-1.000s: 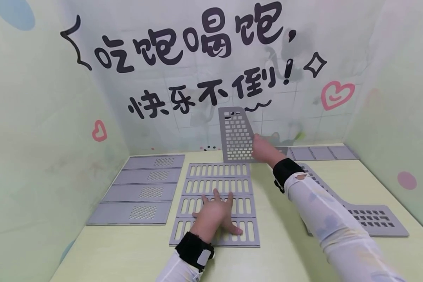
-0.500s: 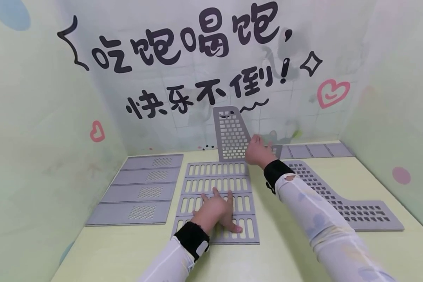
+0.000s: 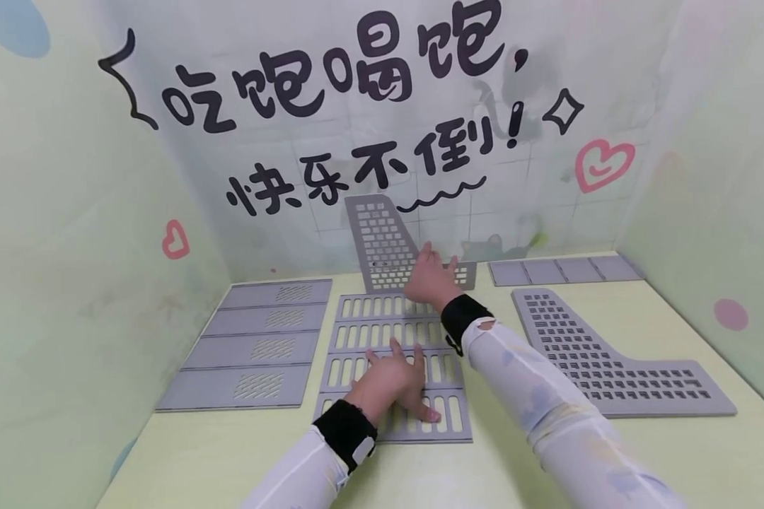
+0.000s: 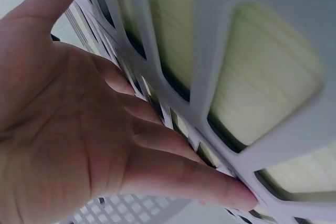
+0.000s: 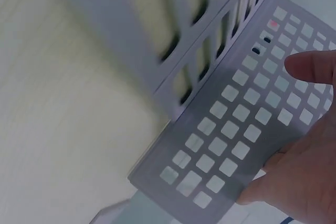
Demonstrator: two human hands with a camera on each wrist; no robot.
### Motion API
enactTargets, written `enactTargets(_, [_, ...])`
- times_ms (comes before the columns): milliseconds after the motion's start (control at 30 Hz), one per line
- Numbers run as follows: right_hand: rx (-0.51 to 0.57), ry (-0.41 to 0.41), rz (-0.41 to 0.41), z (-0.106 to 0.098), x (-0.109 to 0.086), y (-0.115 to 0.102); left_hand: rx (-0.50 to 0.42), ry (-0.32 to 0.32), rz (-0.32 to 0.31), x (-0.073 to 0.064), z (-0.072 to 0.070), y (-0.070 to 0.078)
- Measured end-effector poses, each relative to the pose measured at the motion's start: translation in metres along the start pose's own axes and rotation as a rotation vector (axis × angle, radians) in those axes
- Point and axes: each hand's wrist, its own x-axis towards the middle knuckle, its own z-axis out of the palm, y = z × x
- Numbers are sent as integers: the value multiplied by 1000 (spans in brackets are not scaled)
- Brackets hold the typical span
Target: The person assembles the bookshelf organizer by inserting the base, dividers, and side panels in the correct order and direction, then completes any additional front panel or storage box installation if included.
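In the head view, my right hand (image 3: 431, 279) holds a grey L-shaped panel (image 3: 385, 244) with rows of small rectangular holes at its inner edge. The panel stands upright, tall side to the left, at the far end of a grey slotted panel (image 3: 391, 319). That slotted panel lies flat in four-sided sections, and my left hand (image 3: 391, 385) rests on its near part with fingers spread. In the right wrist view, the thumb and fingers lie against the perforated panel (image 5: 226, 72), whose lower edge is by the slotted panel's end (image 5: 173, 111).
A second L-shaped perforated panel (image 3: 662, 406) lies flat at the right. At the left lies a sectioned grey panel (image 3: 216, 350) with slanted slits. A narrow grey strip (image 3: 563, 271) runs along the back right. Walls (image 3: 261, 233) enclose the pale table (image 3: 229, 459).
My right hand has moved left with the upright perforated panel, now behind the slotted panel's far end. The left hand stays spread on the slotted panel.
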Motion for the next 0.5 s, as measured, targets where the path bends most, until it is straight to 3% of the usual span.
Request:
enactTargets(133, [7,15,-9,4,3,-6,7,-1,-29,0,0,2])
enactTargets(267, [73,105,53,2,-4,7,6,-13,-41,-1,-1,3])
enactTargets(400, [370,212,188,5,-16,35,-21,-27,-62,-2,-1,5])
enactTargets(500, [655,193,252,7,-26,56,-21,-29,-61,-4,-2,6])
